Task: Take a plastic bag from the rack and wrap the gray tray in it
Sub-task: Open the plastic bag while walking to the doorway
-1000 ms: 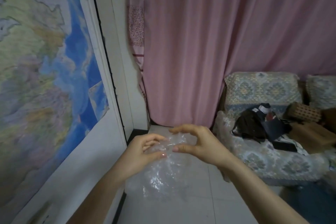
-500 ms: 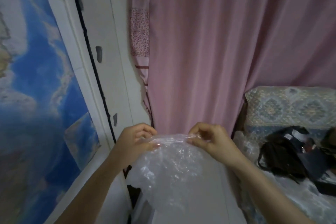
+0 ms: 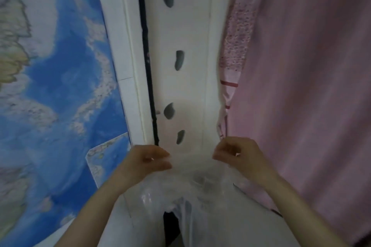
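A clear, crinkled plastic bag (image 3: 180, 192) hangs in front of me at the lower middle of the view. My left hand (image 3: 146, 161) pinches its top edge on the left side. My right hand (image 3: 239, 156) pinches the same edge on the right side. The two hands are held apart, and the bag's top edge stretches between them while the rest droops downward. The gray tray and the rack are not in view.
A large blue map (image 3: 56, 86) covers the wall on the left. A white door frame (image 3: 186, 56) with several dark marks stands straight ahead. A pink curtain (image 3: 305, 86) fills the right side.
The view has swung up and to the left, so the sofa and floor have left the frame. My hands have moved apart, stretching the bag's top edge wider.
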The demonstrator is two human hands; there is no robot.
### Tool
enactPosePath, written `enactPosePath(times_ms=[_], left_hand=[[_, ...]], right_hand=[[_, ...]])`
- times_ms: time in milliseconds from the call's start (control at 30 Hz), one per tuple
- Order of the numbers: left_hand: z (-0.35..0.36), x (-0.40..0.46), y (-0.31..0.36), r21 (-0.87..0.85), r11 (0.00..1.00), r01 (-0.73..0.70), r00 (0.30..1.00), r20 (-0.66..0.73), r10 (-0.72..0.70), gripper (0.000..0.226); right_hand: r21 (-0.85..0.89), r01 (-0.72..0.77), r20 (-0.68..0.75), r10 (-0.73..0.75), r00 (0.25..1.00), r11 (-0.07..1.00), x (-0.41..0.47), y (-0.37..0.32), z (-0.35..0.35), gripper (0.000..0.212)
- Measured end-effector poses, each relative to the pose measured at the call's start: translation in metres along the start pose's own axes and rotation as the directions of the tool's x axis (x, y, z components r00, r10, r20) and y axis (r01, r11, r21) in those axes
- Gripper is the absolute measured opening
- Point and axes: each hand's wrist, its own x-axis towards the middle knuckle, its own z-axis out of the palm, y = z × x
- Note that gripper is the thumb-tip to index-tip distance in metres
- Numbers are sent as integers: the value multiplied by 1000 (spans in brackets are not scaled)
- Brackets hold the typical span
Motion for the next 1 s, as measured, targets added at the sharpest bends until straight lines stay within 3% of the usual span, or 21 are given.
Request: enactPosePath(times_ms=[67, 200, 233, 300, 367, 467, 533, 600, 733, 800, 900, 1000], left_hand=[[13, 7, 8, -80, 996, 32, 995, -89, -39, 11], [34, 19, 31, -107, 994, 18, 990, -138, -33, 11], [38, 22, 36, -124, 992, 18, 986, -163, -38, 14], [38, 25, 43, -175, 984, 19, 970, -237, -61, 24], [31, 22, 42, -201, 979, 20, 953, -291, -80, 38], [14, 4, 25, -168, 984, 61, 960, -259, -103, 68], [9, -9, 15, -159, 983, 96, 963, -234, -132, 76], [11, -12, 9, -98, 990, 105, 949, -287, -129, 62], [13, 9, 8, -84, 996, -10, 895, -445, -29, 9], [9, 21, 9, -81, 995, -57, 887, -462, 13, 9], [5, 37, 10, -48, 996, -76, 903, -426, 49, 19], [3, 50, 8, -20, 997, -81, 917, -394, 66, 15]], right_hand=[[-13, 5, 125, -3, 992, 1000, 21, 11, -18, 16], [28, 140, 280, -142, 949, 990, 55, 17, -25, 59], [36, 177, 327, -179, 928, 983, 60, 13, -20, 58], [37, 286, 371, -279, 886, 957, 70, 5, -5, 33], [48, 353, 327, -349, 878, 934, 79, 1, 8, 13], [126, 325, 225, -346, 911, 937, 90, 2, 16, 6], [152, 298, 196, -324, 925, 942, 96, 3, 19, 5], [159, 270, 191, -298, 935, 950, 103, 5, 20, 7], [101, 255, 230, -272, 934, 962, 124, 10, 13, 15], [96, 267, 290, -284, 914, 959, 132, 7, 11, 32], [200, 325, 322, -375, 869, 924, 143, -8, 17, 74], [235, 418, 396, -479, 784, 878, 155, -21, 33, 81]])
